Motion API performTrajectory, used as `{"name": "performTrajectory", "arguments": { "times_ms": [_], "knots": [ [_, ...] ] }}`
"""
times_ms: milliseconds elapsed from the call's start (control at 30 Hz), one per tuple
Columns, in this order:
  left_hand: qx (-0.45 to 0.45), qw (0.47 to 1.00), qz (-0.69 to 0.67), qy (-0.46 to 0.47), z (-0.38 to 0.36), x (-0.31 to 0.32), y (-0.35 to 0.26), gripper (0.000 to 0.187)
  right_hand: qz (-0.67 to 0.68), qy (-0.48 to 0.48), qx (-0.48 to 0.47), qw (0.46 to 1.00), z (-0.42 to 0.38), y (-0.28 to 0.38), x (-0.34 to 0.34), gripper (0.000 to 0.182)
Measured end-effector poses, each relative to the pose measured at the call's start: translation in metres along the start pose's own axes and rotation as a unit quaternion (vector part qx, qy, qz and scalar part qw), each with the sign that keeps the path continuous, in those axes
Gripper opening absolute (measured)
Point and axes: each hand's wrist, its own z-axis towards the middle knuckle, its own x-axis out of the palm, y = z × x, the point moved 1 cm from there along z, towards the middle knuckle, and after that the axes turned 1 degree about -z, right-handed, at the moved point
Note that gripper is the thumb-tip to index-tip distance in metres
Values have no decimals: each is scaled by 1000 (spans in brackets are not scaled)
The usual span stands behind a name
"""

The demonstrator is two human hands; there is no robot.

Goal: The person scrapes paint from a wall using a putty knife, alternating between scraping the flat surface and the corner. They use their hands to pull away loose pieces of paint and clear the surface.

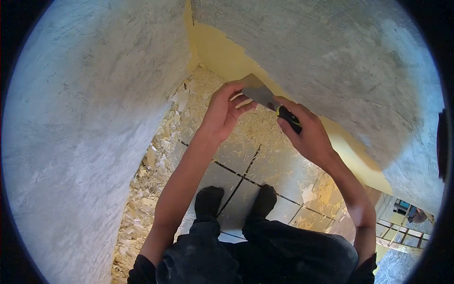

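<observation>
My right hand (307, 132) is closed around the black and yellow-green handle of a putty knife (262, 94). The wide metal blade points up and left, toward the corner of the walls. My left hand (224, 111) is at the blade's far end, with its index fingertip against the blade edge and its other fingers apart beneath it. Close beyond the blade is the right wall (321, 52), mostly bare grey with a strip of yellow paint (222, 49) along its lower part.
Pale paint flakes and shavings (137, 222) are heaped along the foot of the left wall (85, 118). More scraps are scattered over the grey floor tiles (227, 189), where my dark-covered feet (208, 201) stand. At the lower right is a rack-like frame (402, 234).
</observation>
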Motion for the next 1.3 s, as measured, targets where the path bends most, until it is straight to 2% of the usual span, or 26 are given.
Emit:
{"name": "performTrajectory", "arguments": {
  "times_ms": [133,200,233,367,433,467,533,567,633,667,733,867,900,933,967,1033,1300],
  "knots": [
    [36,998,57,-11,-5,5,-6,25,72,20,-42,996,1,-2,1,42],
    [18,999,39,-16,-5,5,-5,25,142,109,120,976,3,3,-5,44],
    [-2,1000,24,-19,-6,5,-4,26,142,110,120,976,5,2,-1,44],
    [-14,998,-20,-51,-7,4,-6,30,214,41,22,976,10,-9,27,43],
    [81,995,10,-49,-9,5,0,29,226,18,-20,974,10,-6,31,44],
    [83,995,8,-46,-11,6,4,29,222,16,-21,975,10,-5,27,44],
    [155,982,103,-19,-14,11,9,34,294,64,66,951,11,-1,19,45],
    [156,982,103,-21,-15,13,10,34,294,66,65,951,11,0,16,45],
    [205,953,221,34,-16,19,11,42,409,77,135,899,11,0,12,45],
    [206,953,221,33,-16,18,12,42,409,78,134,899,11,2,12,45],
    [254,917,295,89,-13,20,14,50,429,23,150,890,10,5,13,44],
    [261,911,307,86,-14,30,13,48,421,15,129,898,5,-2,13,44],
    [198,963,163,79,-13,33,10,48,431,5,136,892,6,-1,13,45],
    [130,989,14,69,-12,35,8,48,441,-4,144,886,6,-2,14,46],
    [128,989,14,68,-10,35,3,48,441,-3,146,886,6,-2,14,46],
    [106,989,-70,78,-8,31,-5,48,437,2,138,889,7,-2,15,47],
    [108,986,-98,81,-9,30,-5,50,460,16,164,873,12,2,20,49]
  ]
}}
